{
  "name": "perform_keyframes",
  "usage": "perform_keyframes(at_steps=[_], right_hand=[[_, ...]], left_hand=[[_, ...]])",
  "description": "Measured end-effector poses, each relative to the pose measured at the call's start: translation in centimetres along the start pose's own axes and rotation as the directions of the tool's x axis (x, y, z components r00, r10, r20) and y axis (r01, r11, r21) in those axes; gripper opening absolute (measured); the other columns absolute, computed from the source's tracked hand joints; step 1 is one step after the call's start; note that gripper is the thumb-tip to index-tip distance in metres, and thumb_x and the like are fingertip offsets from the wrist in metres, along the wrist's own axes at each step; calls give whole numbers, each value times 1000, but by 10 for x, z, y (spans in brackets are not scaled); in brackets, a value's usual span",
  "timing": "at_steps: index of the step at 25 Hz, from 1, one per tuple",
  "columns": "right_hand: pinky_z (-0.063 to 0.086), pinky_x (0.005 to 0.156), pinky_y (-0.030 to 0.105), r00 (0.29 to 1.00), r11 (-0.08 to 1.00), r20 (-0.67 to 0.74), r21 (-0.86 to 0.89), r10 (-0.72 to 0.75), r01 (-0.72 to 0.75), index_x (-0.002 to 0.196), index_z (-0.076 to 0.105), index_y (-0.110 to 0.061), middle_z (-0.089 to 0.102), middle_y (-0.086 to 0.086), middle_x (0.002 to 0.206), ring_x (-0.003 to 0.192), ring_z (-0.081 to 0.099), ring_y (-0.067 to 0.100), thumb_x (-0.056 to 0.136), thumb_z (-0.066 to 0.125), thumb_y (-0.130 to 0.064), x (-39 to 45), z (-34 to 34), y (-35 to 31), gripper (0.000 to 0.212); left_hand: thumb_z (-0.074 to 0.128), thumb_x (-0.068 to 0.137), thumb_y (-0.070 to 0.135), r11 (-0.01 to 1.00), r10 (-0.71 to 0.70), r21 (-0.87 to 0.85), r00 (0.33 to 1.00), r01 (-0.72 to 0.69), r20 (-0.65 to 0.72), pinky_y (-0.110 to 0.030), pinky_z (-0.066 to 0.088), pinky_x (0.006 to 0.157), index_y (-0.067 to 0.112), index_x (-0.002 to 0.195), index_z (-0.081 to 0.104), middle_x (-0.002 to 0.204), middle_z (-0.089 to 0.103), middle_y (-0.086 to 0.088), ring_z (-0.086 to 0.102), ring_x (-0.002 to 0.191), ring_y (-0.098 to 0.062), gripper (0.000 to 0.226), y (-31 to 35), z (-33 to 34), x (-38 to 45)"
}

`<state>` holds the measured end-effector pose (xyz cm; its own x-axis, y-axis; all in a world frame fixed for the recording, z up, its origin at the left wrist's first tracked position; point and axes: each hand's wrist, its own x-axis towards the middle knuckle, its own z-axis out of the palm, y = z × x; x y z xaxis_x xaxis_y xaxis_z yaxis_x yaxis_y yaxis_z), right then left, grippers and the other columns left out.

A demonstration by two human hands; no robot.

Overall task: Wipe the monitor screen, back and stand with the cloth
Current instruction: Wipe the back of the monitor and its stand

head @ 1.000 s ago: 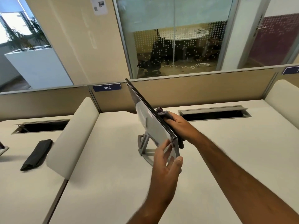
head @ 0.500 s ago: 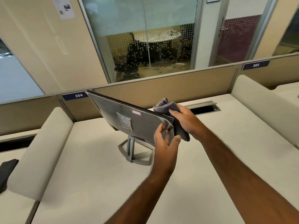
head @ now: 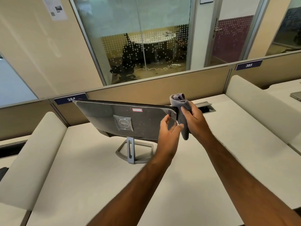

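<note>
**Monitor back faced to camera, cloth held at its right edge**

A flat dark-grey monitor [head: 123,119] is seen at the centre of the frame, its back panel turned to the camera and tilted, a plastic-covered logo patch at its middle. It is carried on a slim silver metal stand [head: 132,150] with an open angular base, set on the pale beige desk top [head: 91,185].

The left hand [head: 168,134] is laid against the back panel near its right edge, fingers straight and slightly spread, thumb reaching toward the edge. No curl round the panel is seen.

The right hand [head: 194,119] is placed just right of the monitor's right edge, fingers curled round a bunched grey fabric cloth [head: 180,101]. The cloth is held touching that edge, one end standing above the hand, the other hanging below it.

A beige partition panel [head: 154,90] with blue number plates is seen behind the desk, and a rounded cream divider [head: 32,154] at lower left.
</note>
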<state>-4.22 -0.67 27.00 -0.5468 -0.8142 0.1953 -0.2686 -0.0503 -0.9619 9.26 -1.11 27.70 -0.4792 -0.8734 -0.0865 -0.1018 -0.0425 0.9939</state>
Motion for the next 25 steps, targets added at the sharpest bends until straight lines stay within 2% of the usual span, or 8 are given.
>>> perform_keyframes(at_steps=[3,5,8,10,15,19,22,25], right_hand=[[54,90,23,997,997,-40,-54,-61,59,137,50,-27,61,-8,124,111,62,11,105,49,-33,2,4,9,33],[54,92,25,994,993,-67,-87,-83,77,145,48,-20,61,-4,133,116,60,13,103,53,-35,3,9,15,45],[50,87,12,983,988,-148,-121,-110,92,145,50,-15,63,-3,131,116,61,13,102,57,-31,3,19,19,46],[47,83,4,974,987,-191,-126,-119,96,144,51,-12,64,0,132,116,61,14,102,57,-29,2,24,20,45],[48,88,14,964,989,-240,-114,-117,92,145,49,-12,62,1,135,117,60,15,103,55,-28,-1,33,17,46],[50,91,24,953,992,-282,-98,-108,83,148,44,-17,59,-8,129,116,59,15,105,50,-30,-9,47,20,46],[48,89,27,950,992,-295,-100,-106,79,152,39,-17,60,1,134,114,58,16,106,46,-30,-13,60,23,47],[46,90,29,939,993,-332,-94,-95,67,151,39,-18,59,7,137,116,58,22,107,44,-29,-10,65,23,46]], left_hand=[[58,104,23,1000,-4,22,1000,4,26,-4,47,78,23,160,30,138,48,13,54,92,13,62,4,4,12],[57,105,23,999,-14,32,999,13,44,-1,45,59,21,156,34,127,48,18,57,89,14,56,7,2,18],[58,105,26,998,11,67,998,-15,54,-16,54,86,25,148,47,141,57,10,58,120,-4,45,4,-20,27],[59,104,23,990,85,113,996,-87,17,-33,54,105,26,132,60,130,66,8,62,120,-7,29,-4,-53,37],[60,103,14,977,203,133,915,-166,-349,-41,56,101,16,124,64,113,68,2,66,113,-23,22,-10,-183,72],[64,100,21,986,160,137,776,-96,-610,-36,52,105,16,133,56,129,60,-5,59,123,-23,34,-13,-285,99],[61,98,33,990,132,132,727,-57,-674,-34,49,105,20,141,50,143,51,-6,54,127,-21,47,-8,-333,110],[53,103,34,994,84,110,752,-15,-653,-28,39,101,15,152,44,149,47,-5,47,126,-16,53,-4,-356,122]])
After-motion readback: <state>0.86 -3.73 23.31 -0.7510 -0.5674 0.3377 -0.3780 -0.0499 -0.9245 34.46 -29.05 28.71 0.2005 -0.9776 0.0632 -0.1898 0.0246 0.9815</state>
